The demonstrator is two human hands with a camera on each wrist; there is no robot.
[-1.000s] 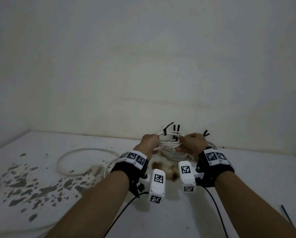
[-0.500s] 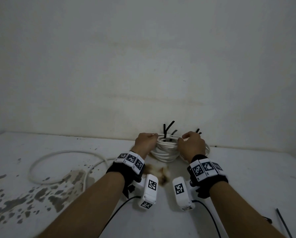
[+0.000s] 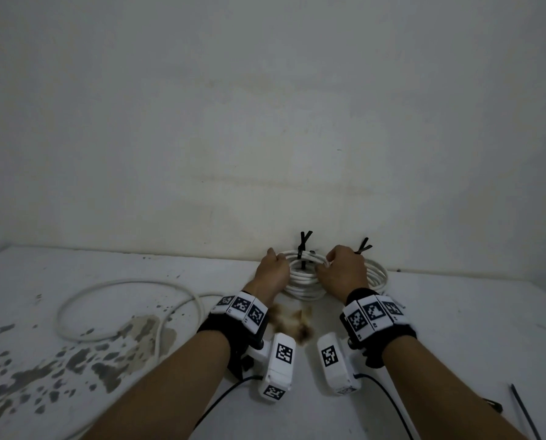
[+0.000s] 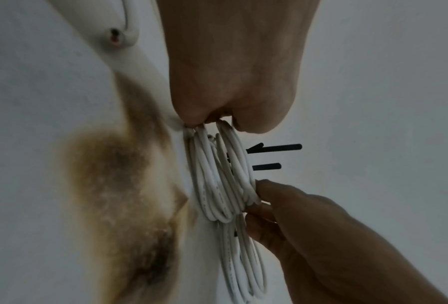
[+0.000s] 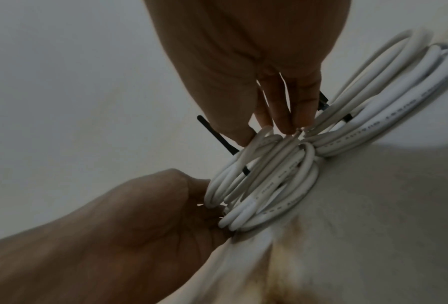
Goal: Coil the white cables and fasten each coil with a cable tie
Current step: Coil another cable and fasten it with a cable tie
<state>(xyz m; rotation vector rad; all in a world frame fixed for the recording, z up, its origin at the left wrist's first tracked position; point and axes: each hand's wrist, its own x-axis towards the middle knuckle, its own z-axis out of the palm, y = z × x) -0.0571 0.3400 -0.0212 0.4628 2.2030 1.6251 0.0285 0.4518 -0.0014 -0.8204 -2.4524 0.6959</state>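
A coil of white cable (image 3: pixel 303 276) sits at the far edge of the table against the wall, with a black cable tie (image 3: pixel 303 246) sticking up from its far side. My left hand (image 3: pixel 275 263) grips its left side, the fingers curled round the strands (image 4: pixel 212 123). My right hand (image 3: pixel 338 263) pinches the right side with its fingertips (image 5: pixel 282 123). The coil (image 5: pixel 269 176) looks stacked in two bundles. Its tie ends (image 4: pixel 274 148) point away from it. A second tied coil (image 3: pixel 376 274) lies just right of my right hand, with its own tie (image 3: pixel 363 246).
A loose white cable (image 3: pixel 106 308) loops over the left of the white table (image 3: pixel 455 328), and its cut end (image 4: pixel 115 38) lies near my left hand. A spare black cable tie (image 3: pixel 524 411) lies at the front right. Dark stains (image 3: pixel 84 360) mark the left side. The wall stands right behind the coils.
Both hands have carried the coil forward and down toward the wall. They have moved apart, from near its front to its left and right sides.
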